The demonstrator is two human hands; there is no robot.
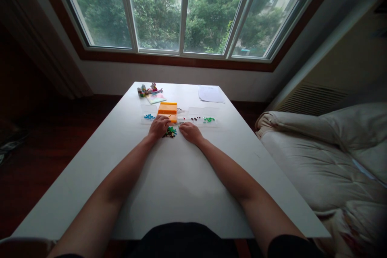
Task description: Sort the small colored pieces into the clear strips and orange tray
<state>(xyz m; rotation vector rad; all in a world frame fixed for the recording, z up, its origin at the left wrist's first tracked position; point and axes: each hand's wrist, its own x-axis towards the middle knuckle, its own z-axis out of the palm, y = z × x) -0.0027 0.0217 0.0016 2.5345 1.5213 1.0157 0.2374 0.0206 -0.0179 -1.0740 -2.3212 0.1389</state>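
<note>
Just left of a heap of small mixed green, blue, yellow and dark toy bricks (171, 132), my left hand (159, 127) is open, its bent fingers reaching over the front of an orange case (168, 107). Whether the fingertips touch the case cannot be made out. On the other side of the heap, my right hand (191, 131) lies low on the table with its fingers curled together. Anything inside those fingers is too small or hidden to name. Right behind the hands, clear trays hold sorted pieces: blue ones (149, 116) at left, dark ones (195, 118) and green ones (209, 119) at right.
The white table (187, 189) reaches toward the window. At its far left stand small colourful brick figures (148, 89) beside a printed booklet (156, 97). White papers (211, 94) lie far right. A pale sofa (320, 157) stands beyond the table's right edge.
</note>
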